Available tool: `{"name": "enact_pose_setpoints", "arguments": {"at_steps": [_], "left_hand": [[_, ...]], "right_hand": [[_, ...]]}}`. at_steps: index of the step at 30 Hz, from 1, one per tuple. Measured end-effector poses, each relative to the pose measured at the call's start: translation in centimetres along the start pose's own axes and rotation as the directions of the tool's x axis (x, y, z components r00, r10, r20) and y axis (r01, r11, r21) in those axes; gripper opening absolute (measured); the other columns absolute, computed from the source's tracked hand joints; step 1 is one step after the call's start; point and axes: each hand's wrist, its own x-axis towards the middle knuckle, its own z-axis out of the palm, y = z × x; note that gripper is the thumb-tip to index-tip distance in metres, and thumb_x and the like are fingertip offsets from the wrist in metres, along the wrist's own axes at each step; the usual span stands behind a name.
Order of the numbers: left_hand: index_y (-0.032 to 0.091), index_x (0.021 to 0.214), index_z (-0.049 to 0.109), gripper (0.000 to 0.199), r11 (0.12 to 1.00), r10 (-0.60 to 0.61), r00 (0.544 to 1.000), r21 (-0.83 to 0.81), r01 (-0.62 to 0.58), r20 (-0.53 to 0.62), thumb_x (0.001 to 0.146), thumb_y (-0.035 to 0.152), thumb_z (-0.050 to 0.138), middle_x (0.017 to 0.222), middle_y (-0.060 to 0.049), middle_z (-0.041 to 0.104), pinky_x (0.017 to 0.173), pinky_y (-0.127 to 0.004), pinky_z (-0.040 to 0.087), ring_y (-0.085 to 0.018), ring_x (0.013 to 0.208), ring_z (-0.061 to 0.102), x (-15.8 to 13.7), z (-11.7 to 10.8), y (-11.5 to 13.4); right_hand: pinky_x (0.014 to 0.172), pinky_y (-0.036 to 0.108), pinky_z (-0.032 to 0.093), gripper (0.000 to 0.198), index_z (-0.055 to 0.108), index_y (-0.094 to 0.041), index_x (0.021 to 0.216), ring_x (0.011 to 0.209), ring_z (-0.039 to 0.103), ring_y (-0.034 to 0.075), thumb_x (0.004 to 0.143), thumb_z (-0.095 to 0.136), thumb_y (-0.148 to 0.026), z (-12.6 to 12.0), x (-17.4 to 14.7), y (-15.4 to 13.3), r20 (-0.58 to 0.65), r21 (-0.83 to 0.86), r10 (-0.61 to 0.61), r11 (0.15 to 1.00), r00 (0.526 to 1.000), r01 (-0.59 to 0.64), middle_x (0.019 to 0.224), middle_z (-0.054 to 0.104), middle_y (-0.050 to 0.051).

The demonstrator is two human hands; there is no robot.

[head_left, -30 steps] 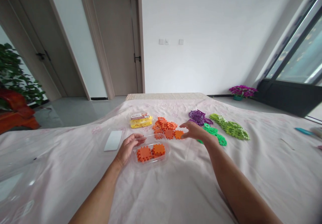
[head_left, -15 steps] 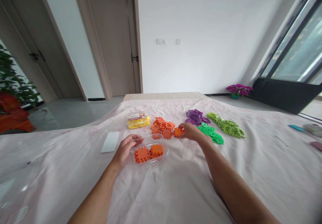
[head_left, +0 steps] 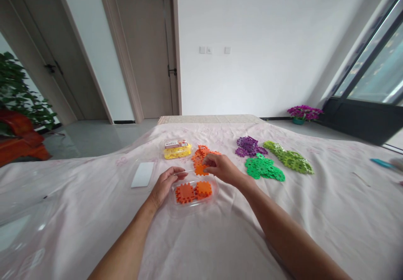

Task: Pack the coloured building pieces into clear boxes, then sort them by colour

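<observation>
Worked over a pale cloth (head_left: pixel 239 234), with a clear box (head_left: pixel 192 209) close in front, laid with long axis running left to right, right end slightly farther off. Rested the left hand (head_left: pixel 165 183) at the far left rim; could not tell whether gripping. Held the right hand (head_left: pixel 225 168) apart from it, beside an orange heap (head_left: pixel 197 158). Saw two orange stacks (head_left: pixel 185 193) inside the box, lined along that axis. Pinched an orange piece (head_left: pixel 200 171) right-handed beyond the box, toothed edge toward it.

Loose piles (head_left: pixel 265 168), four; clear tray (head_left: pixel 189 209), one. Orange stacks (head_left: pixel 184 193), two; yellow-filled box (head_left: pixel 177 150), one. Wall plates (head_left: pixel 202 50), three.
</observation>
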Motion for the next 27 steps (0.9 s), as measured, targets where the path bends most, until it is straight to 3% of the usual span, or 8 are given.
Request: {"name": "enact_pose_setpoints", "arguments": {"at_steps": [12,16,20,24,27], "left_hand": [[0.018,0.101,0.064,0.027,1.0,0.005,1.0,0.012,-0.005,0.017,0.077,0.027,0.056,0.101,-0.008,0.073,0.096,-0.036,0.042,-0.024,0.104,0.065,0.0,0.6,0.2],[0.017,0.102,0.062,0.028,1.0,-0.015,0.999,-0.017,0.016,0.044,0.077,0.028,0.056,0.102,-0.009,0.074,0.096,-0.036,0.042,-0.024,0.106,0.064,0.0,0.6,0.2],[0.016,0.102,0.062,0.027,1.0,-0.016,0.999,-0.016,0.017,0.049,0.078,0.026,0.054,0.104,-0.01,0.073,0.097,-0.037,0.042,-0.024,0.106,0.064,0.1,0.6,0.1],[0.016,0.103,0.061,0.028,1.0,-0.012,0.999,-0.015,0.013,0.04,0.078,0.026,0.054,0.104,-0.01,0.073,0.097,-0.037,0.042,-0.024,0.104,0.065,0.2,0.5,0.0],[0.015,0.103,0.061,0.029,1.0,-0.019,1.0,-0.008,0.02,0.024,0.078,0.025,0.054,0.104,-0.011,0.073,0.096,-0.037,0.043,-0.024,0.102,0.065,0.2,0.6,0.1]], "right_hand": [[0.069,0.023,0.039,0.013,0.068,-0.021,0.09,0.081,0.063,0.016,0.087,0.056,-0.02,3.2,-0.5,-2.0,0.073,-0.331,-0.027,0.942,0.997,0.05,0.087,0.071,0.004],[0.069,0.022,0.04,0.012,0.068,-0.021,0.091,0.079,0.064,0.014,0.087,0.056,-0.02,3.4,-0.3,-1.8,0.144,-0.303,-0.033,0.95,0.989,0.075,0.087,0.071,0.002],[0.072,0.022,0.041,0.014,0.07,-0.021,0.091,0.082,0.064,0.014,0.087,0.057,-0.019,3.8,-0.3,-1.5,0.13,-0.26,-0.075,0.96,0.989,0.107,0.088,0.071,0.002],[0.077,0.024,0.042,0.016,0.071,-0.021,0.096,0.089,0.062,0.016,0.089,0.057,-0.022,3.2,-0.3,-1.5,0.037,-0.294,-0.096,0.95,0.995,0.103,0.098,0.068,0.005],[0.074,0.024,0.042,0.013,0.072,-0.021,0.093,0.086,0.062,0.015,0.087,0.06,-0.022,1.4,-0.3,-1.9,0.052,-0.354,-0.016,0.935,0.999,0.034,0.098,0.067,0.004]]}}
